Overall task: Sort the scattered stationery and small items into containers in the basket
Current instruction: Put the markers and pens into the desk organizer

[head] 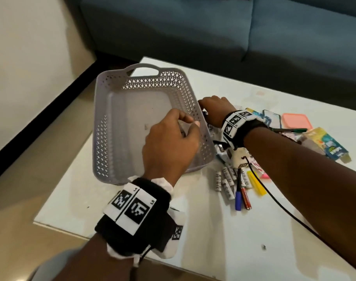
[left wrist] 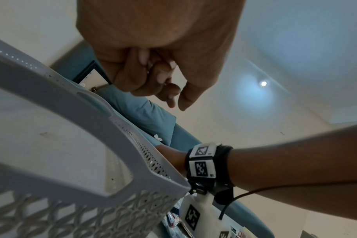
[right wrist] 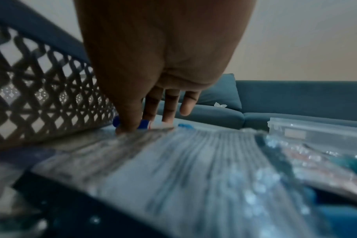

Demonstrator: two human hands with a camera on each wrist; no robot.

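Note:
An empty grey perforated basket [head: 104, 110] stands on the white table [head: 213, 230]; its rim [left wrist: 51, 90] fills the lower left of the left wrist view. My left hand [head: 190, 123] hovers over the basket's right side with fingers curled into the palm [left wrist: 169, 90], holding nothing. My right hand [head: 205, 107] reaches down just outside the basket's right wall. In the right wrist view its thumb and fingers [right wrist: 145, 119] pinch a small blue-and-white item [right wrist: 145, 125] lying at the edge of a shiny plastic packet [right wrist: 194, 161].
To the right of the basket lie several white batteries [head: 226, 181], a blue pen [head: 238, 199], a red pen [head: 245, 197], a yellow highlighter [head: 256, 184], a green pen [head: 290, 130], a clear container [head: 271, 118], a pink lid [head: 296, 120] and a colourful box [head: 325, 145]. A blue sofa [head: 213, 27] stands behind.

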